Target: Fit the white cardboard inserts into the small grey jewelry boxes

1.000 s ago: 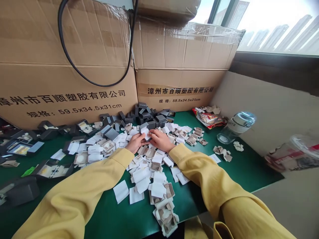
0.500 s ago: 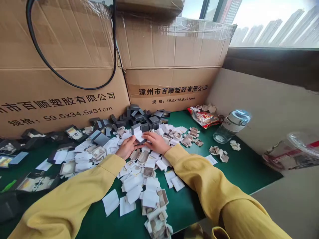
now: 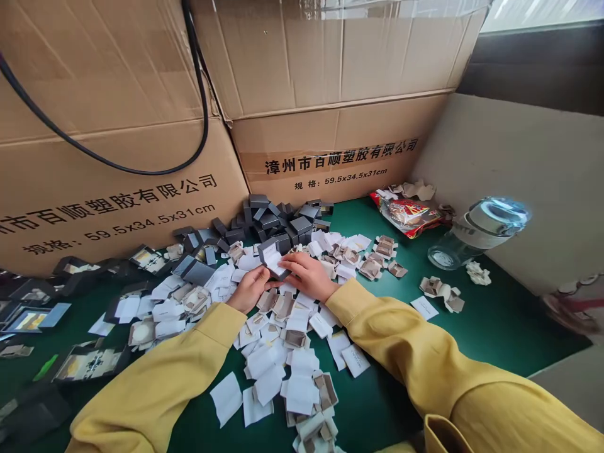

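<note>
A small dark grey box (image 3: 272, 257) with a white inside stands open between my two hands. My left hand (image 3: 251, 288) is closed on its left and near side, fingers curled under it. From the right, my right hand (image 3: 309, 274) grips the same box, its fingertips at the box's right edge. Just behind it lies a heap of similar dark boxes (image 3: 268, 217). Under and in front of my hands spread many white paper slips (image 3: 267, 362) and grey-brown cardboard inserts (image 3: 284, 304).
Large cardboard cartons (image 3: 330, 119) wall off the back, with a black cable (image 3: 141, 171) hanging before them. At right stand a clear bottle (image 3: 476, 229), a red snack bag (image 3: 406, 215) and crumpled paper (image 3: 478, 274). More opened dark boxes (image 3: 89, 362) lie at left on the green table (image 3: 377, 402).
The view has tilted down and shifted slightly left. The box in my hands now shows more of its white inside, and my right fingers have moved to its right edge.
</note>
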`<state>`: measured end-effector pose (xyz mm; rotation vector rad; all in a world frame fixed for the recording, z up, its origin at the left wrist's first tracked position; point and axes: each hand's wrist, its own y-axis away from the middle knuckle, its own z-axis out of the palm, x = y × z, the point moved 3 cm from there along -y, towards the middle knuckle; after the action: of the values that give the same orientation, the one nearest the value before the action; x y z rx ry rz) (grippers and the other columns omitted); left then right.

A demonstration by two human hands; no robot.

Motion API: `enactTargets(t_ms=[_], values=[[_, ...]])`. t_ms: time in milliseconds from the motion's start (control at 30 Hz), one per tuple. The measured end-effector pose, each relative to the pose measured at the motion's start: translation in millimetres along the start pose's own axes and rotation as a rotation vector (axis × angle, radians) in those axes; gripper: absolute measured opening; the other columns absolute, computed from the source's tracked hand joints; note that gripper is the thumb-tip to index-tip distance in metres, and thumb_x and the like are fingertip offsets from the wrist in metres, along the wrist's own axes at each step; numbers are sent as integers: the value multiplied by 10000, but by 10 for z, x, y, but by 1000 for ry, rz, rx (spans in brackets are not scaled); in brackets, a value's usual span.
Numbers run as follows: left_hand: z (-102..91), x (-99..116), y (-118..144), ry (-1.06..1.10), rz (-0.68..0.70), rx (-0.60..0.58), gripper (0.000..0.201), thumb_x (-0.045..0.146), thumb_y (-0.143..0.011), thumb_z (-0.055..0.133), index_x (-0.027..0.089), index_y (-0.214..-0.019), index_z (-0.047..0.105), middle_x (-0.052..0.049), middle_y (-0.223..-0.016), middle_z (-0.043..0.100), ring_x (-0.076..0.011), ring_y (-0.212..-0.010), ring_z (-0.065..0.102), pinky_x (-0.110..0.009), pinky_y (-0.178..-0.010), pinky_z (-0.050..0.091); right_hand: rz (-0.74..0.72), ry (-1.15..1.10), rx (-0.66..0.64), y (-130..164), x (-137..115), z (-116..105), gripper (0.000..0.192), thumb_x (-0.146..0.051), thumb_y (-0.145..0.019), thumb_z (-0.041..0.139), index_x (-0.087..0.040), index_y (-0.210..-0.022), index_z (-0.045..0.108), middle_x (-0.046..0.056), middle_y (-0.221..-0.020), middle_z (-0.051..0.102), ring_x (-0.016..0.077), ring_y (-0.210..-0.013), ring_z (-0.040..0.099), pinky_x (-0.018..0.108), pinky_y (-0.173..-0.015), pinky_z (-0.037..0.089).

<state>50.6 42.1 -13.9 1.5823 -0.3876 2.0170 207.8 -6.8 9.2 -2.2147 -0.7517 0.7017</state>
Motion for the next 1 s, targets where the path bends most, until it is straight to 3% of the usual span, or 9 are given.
enactTargets(t_ms=[167, 433, 567, 667, 700, 767, 867, 1000], values=[[-32, -18, 9, -5, -10, 27, 477, 470, -700, 669, 119, -1019, 616, -112, -1029, 661, -256, -979, 608, -410, -835, 513, 83, -82, -33, 35, 15, 14, 259, -260, -902, 461, -188, -1138, 542, 120, -1114, 606, 181, -1002, 590, 299, -825, 521], [-16, -12, 19, 108, -17, 73, 363, 378, -666, 728, 97, -883, 651, -96, -902, 682, -247, -927, 628, -428, -873, 496, 37, -74, -37, 23, 15, 13, 235, -278, -887, 517, -191, -1094, 583, 98, -1059, 655, 198, -1013, 595, 360, -874, 503], [-11, 2, 3, 138, 15, 57, 398, 407, -701, 688, 113, -966, 638, -102, -983, 662, -237, -990, 599, -420, -905, 479, 40, -75, -33, -3, -10, 44, 243, -298, -884, 516, -174, -1076, 599, 113, -1016, 661, 215, -1016, 584, 383, -865, 496], [-26, 6, -7, 164, 51, 45, 425, 404, -728, 659, 150, -1064, 604, -102, -1092, 621, -224, -1036, 570, -401, -905, 479, 80, -214, -87, -42, -21, 55, 331, -418, -843, 553, -170, -1052, 621, 131, -1081, 635, 239, -1049, 554, 429, -907, 458], [-30, 6, -8, 173, 61, 42, 440, 398, -734, 653, 160, -1099, 589, -102, -1118, 607, -223, -1045, 562, -396, -900, 482, 127, -292, -99, -63, -14, 50, 323, -435, -848, 534, -183, -1021, 637, 122, -1087, 635, 238, -1044, 551, 444, -922, 439], [-35, 9, 0, 166, 102, 42, 486, 391, -753, 635, 194, -1187, 541, -98, -1183, 564, -221, -1074, 541, -380, -888, 487, 353, -476, -70, -105, 38, 37, 289, -440, -833, 544, -191, -909, 669, 99, -994, 656, 226, -980, 558, 440, -907, 430], [-25, 50, 41, -87, 292, 26, 552, 368, -782, 609, 238, -1297, 463, -106, -1260, 485, -227, -1143, 485, -340, -885, 487, 714, -732, -24, -142, 96, 65, 257, -423, -719, 658, -167, -707, 643, 39, -707, 609, 172, -737, 547, 333, -689, 473], [-1, 115, 133, -529, 559, 10, 476, 347, -840, 520, 253, -1305, 477, -119, -1254, 426, -233, -1162, 449, -343, -871, 499, 838, -896, -124, -190, 23, 145, 288, -420, -679, 646, -157, -617, 548, -52, -472, 441, 59, -412, 340, 196, -384, 286]])
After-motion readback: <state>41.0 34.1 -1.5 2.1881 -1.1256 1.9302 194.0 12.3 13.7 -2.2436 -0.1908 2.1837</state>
